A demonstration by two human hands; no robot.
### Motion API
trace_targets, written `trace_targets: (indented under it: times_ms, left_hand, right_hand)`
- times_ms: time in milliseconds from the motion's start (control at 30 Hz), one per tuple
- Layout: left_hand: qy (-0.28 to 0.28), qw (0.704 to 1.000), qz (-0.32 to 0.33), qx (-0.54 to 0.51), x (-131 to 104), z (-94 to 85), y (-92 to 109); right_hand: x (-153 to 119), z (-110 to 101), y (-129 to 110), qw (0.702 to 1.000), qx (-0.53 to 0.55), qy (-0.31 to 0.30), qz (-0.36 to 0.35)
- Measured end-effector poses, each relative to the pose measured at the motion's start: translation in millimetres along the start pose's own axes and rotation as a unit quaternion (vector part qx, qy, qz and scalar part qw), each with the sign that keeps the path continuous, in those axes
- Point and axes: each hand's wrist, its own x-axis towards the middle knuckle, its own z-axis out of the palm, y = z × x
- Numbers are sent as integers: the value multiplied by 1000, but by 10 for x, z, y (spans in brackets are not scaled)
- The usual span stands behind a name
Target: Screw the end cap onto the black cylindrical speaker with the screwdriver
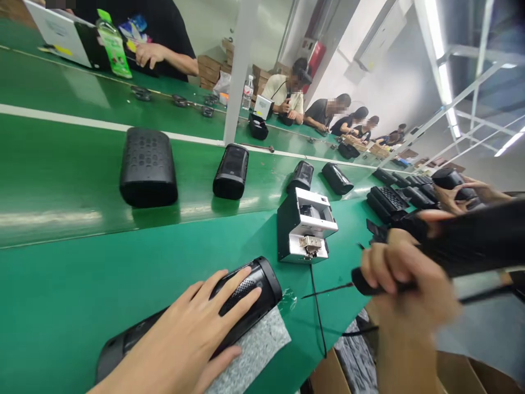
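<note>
Half-hidden speaker point(246, 295) under left hand point(192, 334), right hand point(406, 284) blurred — gripping tool point(471, 246)

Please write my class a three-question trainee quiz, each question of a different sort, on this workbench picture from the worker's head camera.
1. True or false: the left hand lies flat on a black cylindrical speaker.
2. What does the right hand grip? A) a green bottle B) a black electric screwdriver C) a cardboard box
3. Fill in: the speaker rests partly on a sheet of grey ______.

Key
1. True: palm and fingers spread over its perforated grille.
2. B: the fingers are closed round its handle; the picture is blurred there.
3. Foam padding, lying on the green bench near the white screw feeder.
</note>
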Motion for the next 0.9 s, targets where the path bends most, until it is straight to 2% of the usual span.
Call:
trace_targets:
  times_ms: [100, 200, 533, 733, 900]
  left_hand:
    - [-3, 1000, -3, 5, -4, -26, 16]
    - [5, 1000, 4, 4, -8, -17, 10]
    - [-45, 999, -11, -9, 78, -51, 67]
    - [-25, 1000, -2, -5, 43, -88, 53]
    - [0, 997, -18, -76, 58, -97, 84]
  right_hand:
    - [-199, 6, -272, 1000, -8, -3, -18]
    - [-225, 62, -342, 1000, -24, -15, -10]
    - [-175, 387, -235, 998, -6, -66, 2]
    - [-143, 499, -185, 996, -2, -84, 3]
    - [-277, 522, 9, 991, -1, -128, 44]
